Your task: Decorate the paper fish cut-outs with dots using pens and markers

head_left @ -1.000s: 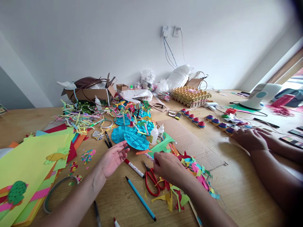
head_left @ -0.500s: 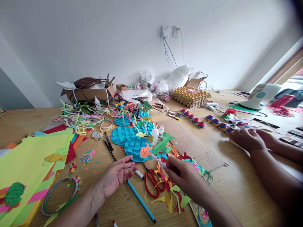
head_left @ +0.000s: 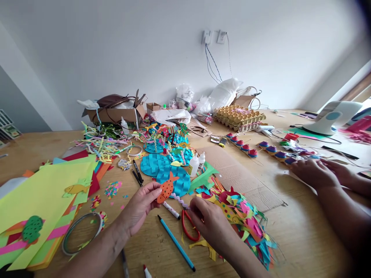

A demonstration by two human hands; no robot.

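Note:
An orange paper fish point(head_left: 167, 189) with dark dots is pinched between the thumb and fingers of my left hand point(head_left: 143, 204). A pale purple twisted stem point(head_left: 179, 199) runs from the fish to my right hand point(head_left: 207, 216), whose fingers are closed on its other end. Beneath and between the hands lie red-handled scissors point(head_left: 189, 227), partly covered by my right hand. Just behind the fish is a blue woven paper disc point(head_left: 181, 179). A white marker point(head_left: 171, 210) and a blue pen point(head_left: 176, 242) rest on the table near my left hand.
Coloured paper sheets point(head_left: 58, 181) and a tape ring point(head_left: 82, 233) lie at left. Two glue bottles point(head_left: 193, 166) stand behind paper scraps point(head_left: 246, 212). A cardboard sheet point(head_left: 246, 177) is right of centre. Another person's hands point(head_left: 315, 173) work near painted egg-carton strips point(head_left: 278, 154).
My left hand, open before, has closed on the orange fish. The fish and stem have shifted left and turned. My right hand still holds the stem. The view has swung slightly left.

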